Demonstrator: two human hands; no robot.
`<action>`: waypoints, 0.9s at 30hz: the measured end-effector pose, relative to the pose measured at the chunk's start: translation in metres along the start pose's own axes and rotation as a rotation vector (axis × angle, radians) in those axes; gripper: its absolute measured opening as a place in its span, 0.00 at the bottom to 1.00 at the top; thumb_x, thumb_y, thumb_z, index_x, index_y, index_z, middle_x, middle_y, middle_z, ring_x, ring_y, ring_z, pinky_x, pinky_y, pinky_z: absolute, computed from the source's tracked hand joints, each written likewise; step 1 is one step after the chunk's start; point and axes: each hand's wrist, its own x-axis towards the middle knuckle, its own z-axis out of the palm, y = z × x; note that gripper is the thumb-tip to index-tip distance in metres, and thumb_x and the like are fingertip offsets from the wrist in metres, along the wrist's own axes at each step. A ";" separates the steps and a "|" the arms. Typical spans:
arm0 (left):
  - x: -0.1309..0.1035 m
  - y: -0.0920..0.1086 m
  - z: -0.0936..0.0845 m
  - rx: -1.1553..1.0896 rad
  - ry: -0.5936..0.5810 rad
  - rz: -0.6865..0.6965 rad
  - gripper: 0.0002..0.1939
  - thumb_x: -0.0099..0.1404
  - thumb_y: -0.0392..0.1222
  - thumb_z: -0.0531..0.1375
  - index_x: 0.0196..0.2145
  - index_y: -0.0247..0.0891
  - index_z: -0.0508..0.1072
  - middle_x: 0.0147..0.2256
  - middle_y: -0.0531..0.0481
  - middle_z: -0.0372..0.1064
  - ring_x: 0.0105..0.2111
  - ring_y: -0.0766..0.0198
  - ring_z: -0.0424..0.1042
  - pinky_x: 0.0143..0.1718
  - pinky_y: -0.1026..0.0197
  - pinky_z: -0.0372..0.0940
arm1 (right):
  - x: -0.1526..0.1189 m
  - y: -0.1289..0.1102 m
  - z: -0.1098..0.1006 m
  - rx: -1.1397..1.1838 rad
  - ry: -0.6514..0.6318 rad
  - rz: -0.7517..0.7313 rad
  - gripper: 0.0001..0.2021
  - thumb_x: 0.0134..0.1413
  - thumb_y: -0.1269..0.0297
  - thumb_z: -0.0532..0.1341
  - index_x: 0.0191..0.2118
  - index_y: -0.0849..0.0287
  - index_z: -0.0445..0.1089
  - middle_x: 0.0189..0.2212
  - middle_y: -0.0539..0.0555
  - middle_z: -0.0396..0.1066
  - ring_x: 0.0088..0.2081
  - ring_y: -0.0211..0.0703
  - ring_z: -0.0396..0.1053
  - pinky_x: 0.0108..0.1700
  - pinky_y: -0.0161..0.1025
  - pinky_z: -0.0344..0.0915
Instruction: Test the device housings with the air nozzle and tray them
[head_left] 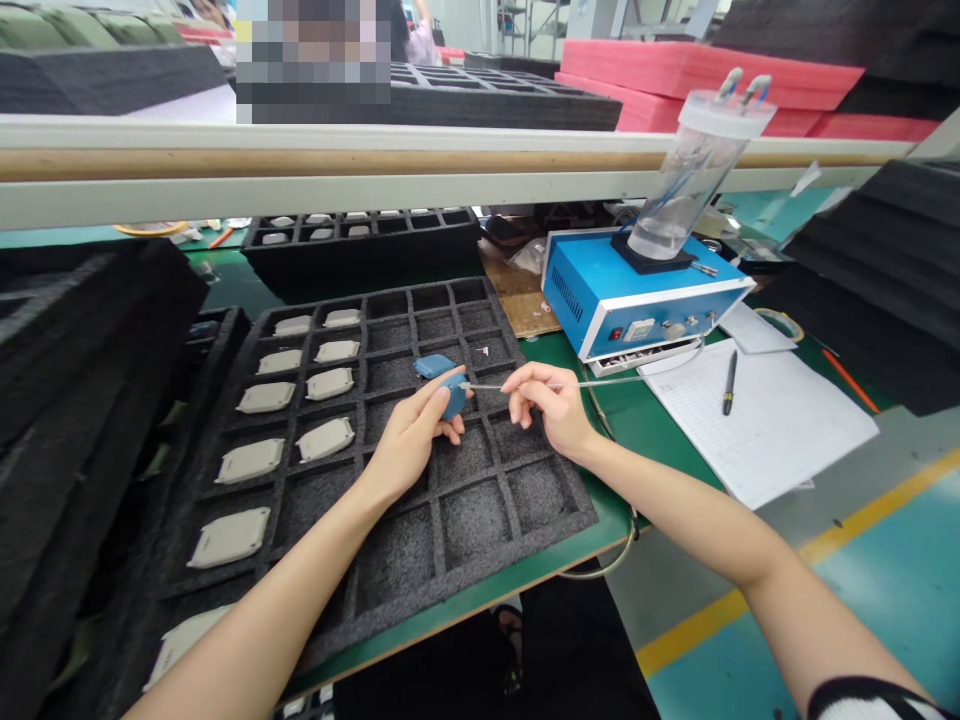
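Note:
Pinched in my left hand point(420, 425) is a small blue part point(454, 397), held above the black foam tray point(517, 545). My right hand point(546, 400) grips a thin tube point(611, 381), whose tip touches or nearly touches the blue part. Just behind my left fingers, a second blue piece point(433, 366) shows over the tray. Several beige covers point(251, 460) sit in the tray's left compartments, one per compartment. My left forearm hides part of the tray's front.
A blue machine point(592, 290) bearing a clear cylinder point(686, 180) stands at the back right. Right of the tray are papers point(772, 430) with a black pen point(730, 383). Black foam stacks point(82, 450) rise at left. A person is behind the shelf.

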 end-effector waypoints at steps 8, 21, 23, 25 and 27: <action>0.000 -0.001 -0.001 0.001 0.003 -0.006 0.29 0.59 0.52 0.57 0.54 0.32 0.66 0.40 0.41 0.69 0.25 0.68 0.65 0.24 0.63 0.62 | 0.000 0.001 0.000 0.010 -0.005 -0.008 0.07 0.45 0.69 0.55 0.26 0.62 0.70 0.13 0.47 0.66 0.13 0.31 0.58 0.16 0.29 0.54; 0.003 0.000 -0.004 -0.255 -0.025 -0.096 0.23 0.60 0.51 0.55 0.44 0.27 0.67 0.35 0.38 0.73 0.19 0.70 0.62 0.19 0.64 0.57 | -0.002 -0.004 -0.001 0.034 0.326 -0.175 0.05 0.49 0.68 0.56 0.32 0.60 0.68 0.22 0.48 0.71 0.14 0.30 0.59 0.16 0.30 0.53; 0.001 0.003 -0.003 -0.263 -0.019 -0.090 0.21 0.59 0.51 0.57 0.42 0.30 0.66 0.33 0.40 0.73 0.18 0.71 0.61 0.19 0.65 0.55 | 0.001 -0.003 -0.001 0.091 0.354 -0.131 0.06 0.48 0.67 0.57 0.34 0.61 0.67 0.23 0.49 0.72 0.14 0.30 0.59 0.15 0.30 0.52; 0.000 0.010 0.002 -0.231 0.017 -0.046 0.17 0.58 0.48 0.59 0.39 0.33 0.65 0.34 0.43 0.72 0.18 0.72 0.60 0.18 0.67 0.54 | 0.002 -0.002 -0.002 0.143 0.358 -0.076 0.06 0.48 0.67 0.56 0.33 0.61 0.67 0.21 0.49 0.71 0.13 0.30 0.58 0.15 0.29 0.51; 0.003 0.027 0.008 -0.166 0.065 0.025 0.13 0.58 0.46 0.59 0.36 0.35 0.63 0.33 0.47 0.71 0.19 0.74 0.59 0.19 0.68 0.53 | 0.004 -0.002 -0.001 0.181 0.356 -0.026 0.06 0.47 0.66 0.56 0.31 0.62 0.68 0.19 0.48 0.70 0.12 0.29 0.57 0.14 0.29 0.51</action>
